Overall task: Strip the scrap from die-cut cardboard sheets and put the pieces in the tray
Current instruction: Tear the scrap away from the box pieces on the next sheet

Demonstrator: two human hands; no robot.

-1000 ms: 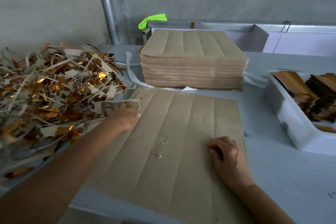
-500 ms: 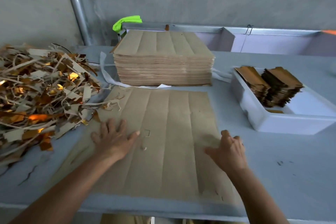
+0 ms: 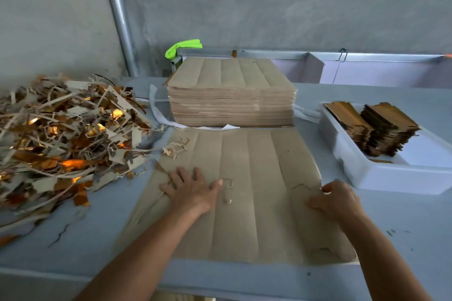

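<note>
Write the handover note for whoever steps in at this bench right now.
Left hand: flat, pressing the sheet.
Right hand: fingers curled at the sheet's right edge, pinching it as far as the view shows.
Sheet lies flat on the table, not yet stripped.
Done: stripped pieces stand in the tray at right; scrap pile at left.
Left: strip this sheet, then the stack behind it.

Your left hand (image 3: 193,193): bare, no glove, ring or watch.
Your right hand (image 3: 338,200): bare likewise.
Your forearms: uncovered, no sleeve in view.
</note>
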